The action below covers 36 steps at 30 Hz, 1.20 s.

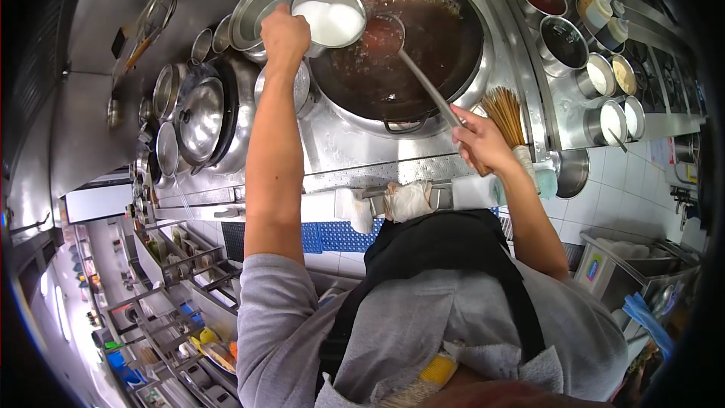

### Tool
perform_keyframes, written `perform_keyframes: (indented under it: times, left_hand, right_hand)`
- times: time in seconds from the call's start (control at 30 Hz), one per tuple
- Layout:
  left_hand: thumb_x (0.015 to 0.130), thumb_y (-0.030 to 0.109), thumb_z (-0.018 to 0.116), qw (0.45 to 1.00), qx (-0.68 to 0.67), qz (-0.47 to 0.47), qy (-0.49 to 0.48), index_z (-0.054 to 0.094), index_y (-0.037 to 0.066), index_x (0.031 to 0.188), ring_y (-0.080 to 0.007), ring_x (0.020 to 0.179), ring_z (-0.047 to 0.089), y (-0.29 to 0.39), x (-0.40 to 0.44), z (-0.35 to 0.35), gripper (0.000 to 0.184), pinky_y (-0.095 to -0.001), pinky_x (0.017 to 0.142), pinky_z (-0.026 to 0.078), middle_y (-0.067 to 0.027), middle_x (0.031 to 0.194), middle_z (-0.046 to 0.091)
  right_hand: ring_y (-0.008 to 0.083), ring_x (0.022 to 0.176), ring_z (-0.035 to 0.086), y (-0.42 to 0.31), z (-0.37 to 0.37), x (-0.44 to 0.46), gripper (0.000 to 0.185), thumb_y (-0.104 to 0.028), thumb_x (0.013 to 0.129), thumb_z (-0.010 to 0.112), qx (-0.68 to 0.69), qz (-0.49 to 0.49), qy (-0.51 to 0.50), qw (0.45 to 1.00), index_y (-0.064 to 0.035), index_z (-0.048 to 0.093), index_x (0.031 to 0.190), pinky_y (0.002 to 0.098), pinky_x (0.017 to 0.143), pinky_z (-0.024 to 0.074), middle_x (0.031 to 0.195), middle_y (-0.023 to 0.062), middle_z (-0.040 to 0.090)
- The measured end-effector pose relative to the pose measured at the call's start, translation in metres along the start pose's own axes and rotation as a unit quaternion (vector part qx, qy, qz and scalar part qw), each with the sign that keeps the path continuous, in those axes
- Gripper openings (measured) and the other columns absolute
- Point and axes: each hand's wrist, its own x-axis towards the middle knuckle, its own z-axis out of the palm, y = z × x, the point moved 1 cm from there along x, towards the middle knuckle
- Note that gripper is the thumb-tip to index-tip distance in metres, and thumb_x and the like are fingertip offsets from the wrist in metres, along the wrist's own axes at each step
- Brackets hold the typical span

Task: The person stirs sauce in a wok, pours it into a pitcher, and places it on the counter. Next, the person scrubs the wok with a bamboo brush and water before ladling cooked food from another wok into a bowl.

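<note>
My left hand grips the rim of a metal bowl that holds something white, at the left edge of a large dark wok. A metal ladle is in my right hand, its fingers wrapped round the handle. The ladle's round head rests in the wok, with reddish liquid in and around it. Brown liquid with bubbles lies in the wok. Another metal bowl stands just behind my left hand.
Bamboo brush right of the wok. Sauce containers and squeeze bottles line the right side. Stacked pots and lids stand at the left. Folded cloths hang along the counter's front edge.
</note>
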Motion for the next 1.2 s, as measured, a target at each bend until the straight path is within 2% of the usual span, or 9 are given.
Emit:
perform_keyframes:
  times: [0.1, 0.33, 0.47, 0.63, 0.77, 0.9, 1.03, 1.17, 1.2]
  left_hand:
    - [0.085, 0.009, 0.058, 1.0, 0.0, 0.015, -0.001, 0.068, -0.008, 0.106, -0.0505, 0.098, 0.068, 0.007, 0.005, 0.0, 0.029, -0.0525, 0.093, 0.053, -0.0352, 0.1, 0.07]
    - [0.085, 0.008, 0.057, 0.998, 0.02, 0.052, 0.012, 0.067, -0.009, 0.108, -0.0498, 0.099, 0.069, 0.014, 0.021, 0.001, 0.03, -0.0521, 0.093, 0.054, -0.035, 0.099, 0.07]
    - [0.085, 0.007, 0.057, 0.998, 0.029, 0.048, 0.015, 0.068, -0.008, 0.109, -0.0491, 0.101, 0.069, 0.023, 0.027, 0.0, 0.03, -0.0515, 0.093, 0.054, -0.0345, 0.101, 0.07]
    - [0.086, 0.006, 0.057, 0.999, 0.027, 0.031, 0.008, 0.068, -0.007, 0.111, -0.0491, 0.103, 0.068, 0.03, 0.031, -0.002, 0.031, -0.0513, 0.095, 0.054, -0.0344, 0.104, 0.07]
    - [0.085, 0.006, 0.057, 0.999, 0.032, 0.031, 0.002, 0.068, -0.006, 0.114, -0.0489, 0.105, 0.068, 0.032, 0.036, -0.003, 0.033, -0.0511, 0.095, 0.054, -0.0345, 0.106, 0.07]
    - [0.086, 0.005, 0.056, 0.999, 0.03, 0.043, 0.013, 0.068, -0.006, 0.114, -0.0489, 0.104, 0.068, 0.033, 0.038, -0.003, 0.032, -0.0513, 0.095, 0.054, -0.0345, 0.106, 0.07]
    - [0.087, 0.005, 0.056, 0.998, 0.034, 0.048, 0.006, 0.069, -0.005, 0.113, -0.0491, 0.105, 0.068, 0.034, 0.042, 0.0, 0.031, -0.0517, 0.096, 0.054, -0.0344, 0.107, 0.07]
    - [0.088, 0.006, 0.056, 0.999, 0.031, 0.039, 0.0, 0.069, -0.003, 0.113, -0.0489, 0.107, 0.067, 0.035, 0.041, -0.003, 0.03, -0.0516, 0.096, 0.054, -0.0342, 0.109, 0.069]
    - [0.086, 0.008, 0.057, 0.999, 0.025, 0.04, 0.006, 0.069, -0.004, 0.112, -0.0492, 0.107, 0.067, 0.034, 0.041, -0.003, 0.031, -0.0521, 0.097, 0.053, -0.0341, 0.108, 0.069]
  right_hand:
    - [0.0092, 0.052, 0.055, -0.022, -0.021, -0.035, 0.057, -0.006, 0.101, 0.059, 0.084, 0.056, -0.024, 0.995, -0.0097, 0.045, 0.155, 0.026, 0.038, 0.0426, 0.087, 0.0048, 0.06]
    - [0.0127, 0.053, 0.055, -0.014, 0.006, -0.004, 0.059, -0.008, 0.097, 0.063, -0.256, -0.11, 0.117, 0.953, -0.0092, 0.048, 0.154, 0.0336, 0.053, 0.0484, 0.082, 0.0102, 0.065]
    - [0.0113, 0.053, 0.054, -0.008, 0.0, -0.004, 0.059, -0.006, 0.099, 0.059, 0.035, 0.012, -0.006, 0.999, -0.0079, 0.043, 0.156, 0.0296, 0.044, 0.0455, 0.086, 0.0068, 0.062]
    - [0.0099, 0.054, 0.055, -0.042, -0.034, -0.053, 0.059, -0.003, 0.098, 0.06, -0.03, 0.044, 0.021, 0.998, -0.0087, 0.045, 0.155, 0.0277, 0.042, 0.0441, 0.087, 0.0067, 0.063]
    - [0.0315, 0.095, 0.07, -0.04, -0.012, -0.026, 0.055, -0.009, 0.096, 0.064, -0.312, -0.106, 0.125, 0.936, -0.0043, 0.051, 0.149, 0.0403, 0.093, 0.0517, 0.116, 0.0255, 0.071]
    - [0.0168, 0.065, 0.064, -0.019, 0.006, 0.003, 0.057, -0.008, 0.097, 0.063, -0.132, -0.017, 0.066, 0.989, -0.0072, 0.048, 0.153, 0.0342, 0.054, 0.0526, 0.095, 0.0146, 0.069]
    - [0.0094, 0.053, 0.054, -0.017, -0.02, -0.027, 0.057, -0.004, 0.098, 0.06, 0.118, 0.046, -0.006, 0.992, -0.0104, 0.048, 0.154, 0.0259, 0.04, 0.0427, 0.085, 0.0043, 0.059]
    - [0.0103, 0.057, 0.059, -0.056, -0.024, -0.062, 0.055, -0.005, 0.098, 0.061, -0.135, 0.047, 0.064, 0.988, -0.0071, 0.049, 0.152, 0.0296, 0.043, 0.0454, 0.084, 0.0077, 0.062]
    - [0.0109, 0.056, 0.058, -0.044, -0.022, -0.049, 0.056, -0.006, 0.098, 0.062, -0.24, -0.1, 0.106, 0.96, -0.0063, 0.048, 0.152, 0.0307, 0.045, 0.0464, 0.084, 0.0085, 0.062]
